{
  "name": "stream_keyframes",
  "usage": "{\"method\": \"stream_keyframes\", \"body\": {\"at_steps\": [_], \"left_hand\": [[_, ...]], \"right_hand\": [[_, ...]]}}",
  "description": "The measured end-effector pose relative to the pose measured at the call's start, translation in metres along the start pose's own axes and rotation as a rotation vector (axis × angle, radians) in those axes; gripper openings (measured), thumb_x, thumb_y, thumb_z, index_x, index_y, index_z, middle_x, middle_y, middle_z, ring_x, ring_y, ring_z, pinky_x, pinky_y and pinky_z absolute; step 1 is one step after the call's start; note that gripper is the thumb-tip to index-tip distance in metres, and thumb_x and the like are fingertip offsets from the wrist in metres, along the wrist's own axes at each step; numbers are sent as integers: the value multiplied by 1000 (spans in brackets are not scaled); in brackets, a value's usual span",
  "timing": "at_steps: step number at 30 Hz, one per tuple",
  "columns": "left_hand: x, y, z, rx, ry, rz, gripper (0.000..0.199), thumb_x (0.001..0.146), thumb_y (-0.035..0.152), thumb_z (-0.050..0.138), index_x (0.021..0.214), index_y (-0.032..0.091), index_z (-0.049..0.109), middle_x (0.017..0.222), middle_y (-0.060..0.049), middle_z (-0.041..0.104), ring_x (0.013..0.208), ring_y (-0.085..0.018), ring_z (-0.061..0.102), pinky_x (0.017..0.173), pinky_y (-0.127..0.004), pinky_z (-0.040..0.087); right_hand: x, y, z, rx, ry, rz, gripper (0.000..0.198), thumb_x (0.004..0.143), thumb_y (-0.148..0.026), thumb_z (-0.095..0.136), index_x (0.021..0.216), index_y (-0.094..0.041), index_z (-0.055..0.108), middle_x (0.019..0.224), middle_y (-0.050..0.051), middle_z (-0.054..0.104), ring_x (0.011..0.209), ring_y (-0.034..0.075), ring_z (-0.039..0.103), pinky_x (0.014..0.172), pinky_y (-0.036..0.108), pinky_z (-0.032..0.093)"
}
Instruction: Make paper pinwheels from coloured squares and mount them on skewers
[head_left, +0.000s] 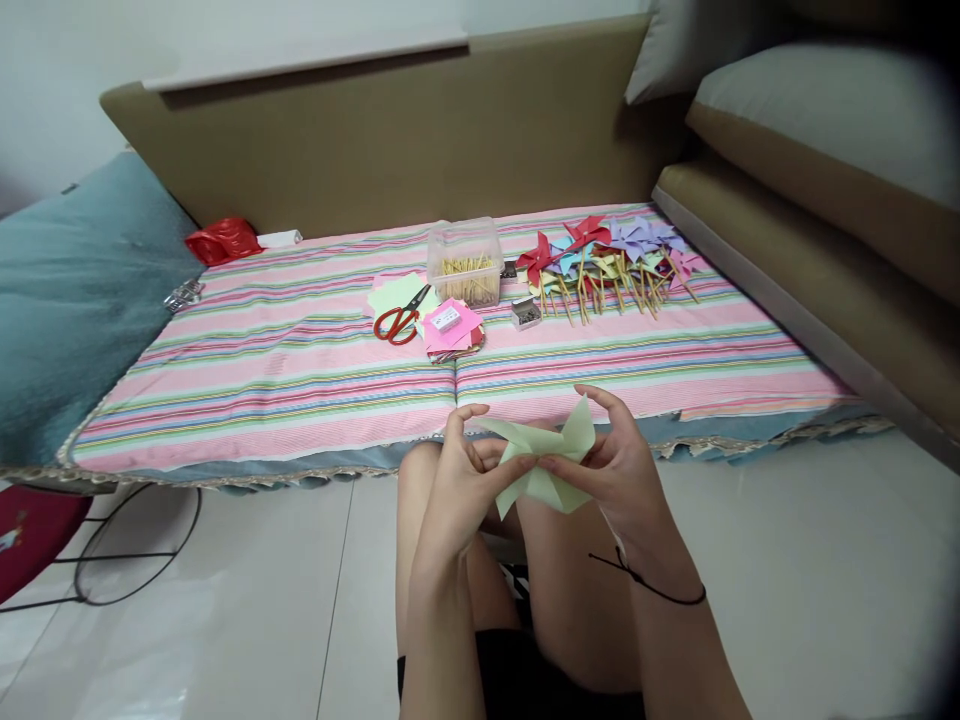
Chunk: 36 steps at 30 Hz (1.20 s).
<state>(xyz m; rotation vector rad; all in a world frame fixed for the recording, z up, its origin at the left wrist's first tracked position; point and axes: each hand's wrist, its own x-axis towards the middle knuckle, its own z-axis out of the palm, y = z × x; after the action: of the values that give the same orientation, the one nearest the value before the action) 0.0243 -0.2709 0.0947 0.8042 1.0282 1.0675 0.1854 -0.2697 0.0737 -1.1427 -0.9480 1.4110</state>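
A pale green paper pinwheel is held over my lap, its points folded in toward the centre. My left hand grips it from the left, thumb pressed at the middle. From the other side my right hand pinches it too, its thumb meeting the left one at the centre. Whether a pin sits under the thumbs is hidden. Beyond my hands lie red-handled scissors, a stack of coloured paper squares and a small box of pins.
A clear plastic box holds wooden sticks. Finished pinwheels on sticks are heaped at the right of the striped cover. A red plastic bag lies at the back left. A red stool stands on the floor.
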Motion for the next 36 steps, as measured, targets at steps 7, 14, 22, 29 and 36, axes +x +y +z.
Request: {"method": "stream_keyframes", "body": {"at_steps": [7,14,22,29,36], "left_hand": [[-1,5,4,55,14,7,70,66,20,81,119,24,34,73,2,71,64,-16,68,61,-24,49],[1,3,5,52,27,7,59,66,19,79,107,25,36,69,4,71,58,-15,66,55,-22,47],[7,-2,6,44,144,32,57,64,16,79,100,24,34,70,1,73,59,-16,67,57,-25,50],[8,-3,6,57,121,38,57,66,15,77,100,24,33,68,3,72,57,-15,66,56,-24,49],[10,-4,7,77,139,27,57,65,15,76,101,24,32,67,3,71,55,-13,64,54,-21,47]], "right_hand": [[1,-2,1,15,44,26,89,54,-36,90,127,-29,39,67,-3,71,60,22,70,54,31,57],[1,-5,2,24,19,86,88,55,-38,89,128,-27,39,64,-4,70,57,20,68,52,28,54],[3,-4,2,83,-22,75,85,61,-34,85,131,-27,36,81,1,76,73,21,72,63,30,56],[6,-2,4,108,0,87,83,58,-30,86,125,-27,37,73,-1,75,66,19,70,57,27,53],[7,-1,5,60,25,97,85,56,-34,86,125,-26,36,72,-1,74,64,21,69,57,31,53]]}}
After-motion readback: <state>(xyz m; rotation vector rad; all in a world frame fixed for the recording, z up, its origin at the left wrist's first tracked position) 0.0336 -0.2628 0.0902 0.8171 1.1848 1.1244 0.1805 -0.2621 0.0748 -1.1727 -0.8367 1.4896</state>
